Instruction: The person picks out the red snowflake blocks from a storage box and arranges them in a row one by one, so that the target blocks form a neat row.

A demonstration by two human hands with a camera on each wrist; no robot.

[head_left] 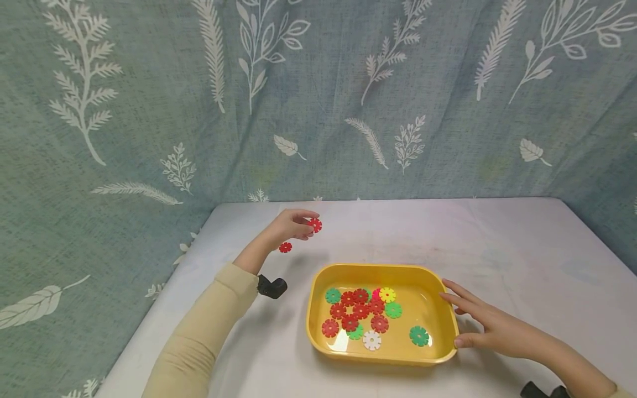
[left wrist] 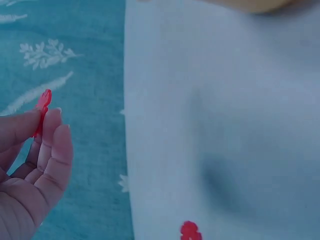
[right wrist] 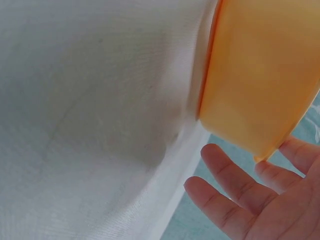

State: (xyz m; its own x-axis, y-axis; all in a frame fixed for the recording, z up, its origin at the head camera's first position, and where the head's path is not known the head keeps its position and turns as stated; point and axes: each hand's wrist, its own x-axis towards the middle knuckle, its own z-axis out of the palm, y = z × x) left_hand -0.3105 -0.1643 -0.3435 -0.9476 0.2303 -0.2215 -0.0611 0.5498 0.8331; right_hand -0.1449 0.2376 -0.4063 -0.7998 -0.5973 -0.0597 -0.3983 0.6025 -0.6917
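My left hand (head_left: 293, 224) pinches a red notched disc (head_left: 316, 225) between thumb and fingers, above the far left part of the table. In the left wrist view the same disc shows edge-on at the fingertips (left wrist: 60, 129). A second red notched disc (head_left: 285, 247) lies on the table below that hand. My right hand (head_left: 497, 326) rests at the right side of the yellow tray (head_left: 373, 362), fingertips at its rim and fingers spread. Inside the tray, toward the left, are several red discs (head_left: 360, 311), some green ones, a yellow one (head_left: 387, 295) and a white one (head_left: 371, 340).
A single green disc (head_left: 419, 336) lies apart in the tray's right part. The white-covered table (head_left: 522, 249) reaches back to a blue-green leaf-patterned cloth (head_left: 318, 99), which also hangs along the left and right sides.
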